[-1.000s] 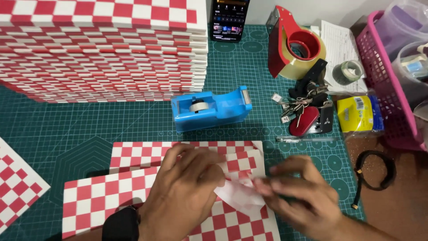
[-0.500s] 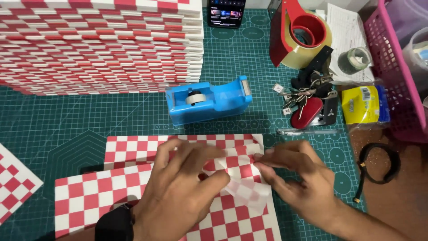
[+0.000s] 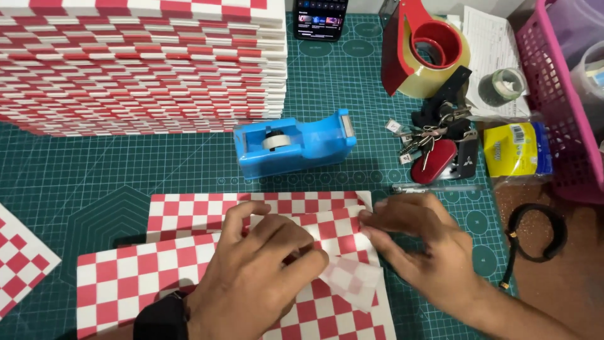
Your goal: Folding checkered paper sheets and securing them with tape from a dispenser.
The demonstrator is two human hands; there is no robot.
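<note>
at the near edge of the counter (image 3: 94,182), both hands are down flat on a red-and-white checkered sheet (image 3: 126,283). left hand (image 3: 258,277) lies palm-down with fingers spread, pressing the folded paper so it stays put, nothing gripped. right hand (image 3: 421,252) has fingertips pinching and pressing the sheet's right edge, where a fold or flap sits; looks like it's holding the crease tight against the layer below. a small translucent piece (image 3: 352,280), tape or thin paper, cannot tell which, pokes out between the two hands over the checkered print. a second checkered sheet (image 3: 207,208) sits under and slightly behind the first, offset, just beside the fingers. dark watch (image 3: 160,318) on the left wrist. just past the sheets, a blue tape dispenser (image 3: 292,141) faces its cutter to the right, within easy reach. far left, a tall stack of checkered pieces (image 3: 138,63) is piled neatly, and one more checkered corner (image 3: 19,258) lies at the left edge. right side: big red tape gun (image 3: 425,47) with clear roll, bunch of keys (image 3: 434,145), yellow packet (image 3: 516,148), clear pen (image 3: 434,187), black band (image 3: 535,230), pink basket (image 3: 557,94). phone (image 3: 321,16) is propped at the back.
</note>
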